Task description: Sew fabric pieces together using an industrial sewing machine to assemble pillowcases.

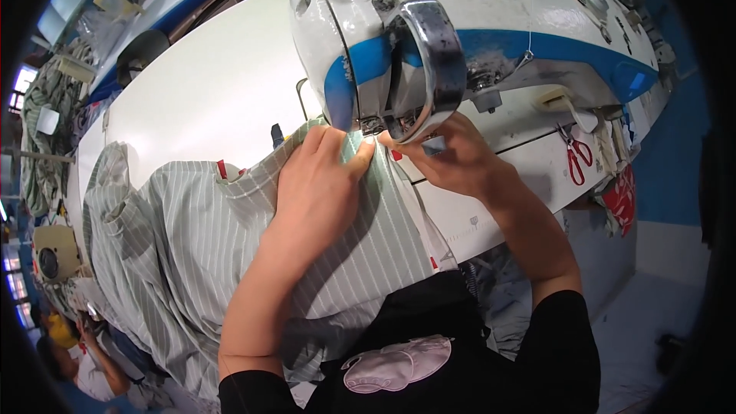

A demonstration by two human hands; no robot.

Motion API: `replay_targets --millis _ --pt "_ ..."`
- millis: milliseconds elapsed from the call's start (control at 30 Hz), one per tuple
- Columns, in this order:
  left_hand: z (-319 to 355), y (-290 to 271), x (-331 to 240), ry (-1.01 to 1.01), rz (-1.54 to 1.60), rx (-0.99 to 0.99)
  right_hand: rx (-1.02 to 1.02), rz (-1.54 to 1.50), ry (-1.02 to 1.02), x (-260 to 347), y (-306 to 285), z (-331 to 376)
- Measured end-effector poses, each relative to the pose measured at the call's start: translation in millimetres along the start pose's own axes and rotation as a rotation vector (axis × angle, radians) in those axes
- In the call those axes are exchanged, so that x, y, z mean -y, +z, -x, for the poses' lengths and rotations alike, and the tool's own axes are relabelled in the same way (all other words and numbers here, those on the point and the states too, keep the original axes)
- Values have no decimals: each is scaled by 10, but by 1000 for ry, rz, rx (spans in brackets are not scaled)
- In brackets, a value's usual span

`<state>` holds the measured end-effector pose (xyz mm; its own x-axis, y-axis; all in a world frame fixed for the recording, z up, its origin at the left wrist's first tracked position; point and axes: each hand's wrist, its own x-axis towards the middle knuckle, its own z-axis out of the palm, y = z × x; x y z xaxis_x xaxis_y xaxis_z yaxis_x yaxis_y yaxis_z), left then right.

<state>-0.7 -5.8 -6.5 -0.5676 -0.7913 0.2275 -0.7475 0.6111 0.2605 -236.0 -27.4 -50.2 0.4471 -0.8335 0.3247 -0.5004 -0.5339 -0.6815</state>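
Observation:
A green-grey striped garment (184, 222) lies across the white sewing table, its edge running under the needle area of a white and blue sewing machine (491, 31). My left hand (320, 176) bears down on the cloth just left of the presser foot (372, 124), fingers bent and thumb pointing at the foot. At the right edge of the cloth my right hand (454, 159) pinches the fabric close to the foot. A curved chrome part (441, 46) of the machine hides some of its fingertips. Small red marks show along the garment's edges.
Red-handled scissors (576, 159) lie on the table at the right, near a cream lever-shaped part (566, 107). Red cloth (619, 201) hangs past the right edge. Piled fabric (47, 119) is at the far left. Another person (92, 364) sits at the lower left.

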Motion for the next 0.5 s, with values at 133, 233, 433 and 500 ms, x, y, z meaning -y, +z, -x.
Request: replay_targets --millis 133,233,433,500 --pt "51 34 24 10 19 -7 -139 34 -119 73 -12 -71" --pt "111 25 45 -32 146 -29 -246 175 -168 116 -114 -22" --pt "1069 -281 -65 -239 221 -84 -484 472 -118 749 -23 1304" --pt "1456 -168 270 -273 -37 -98 -481 180 139 842 275 1974"
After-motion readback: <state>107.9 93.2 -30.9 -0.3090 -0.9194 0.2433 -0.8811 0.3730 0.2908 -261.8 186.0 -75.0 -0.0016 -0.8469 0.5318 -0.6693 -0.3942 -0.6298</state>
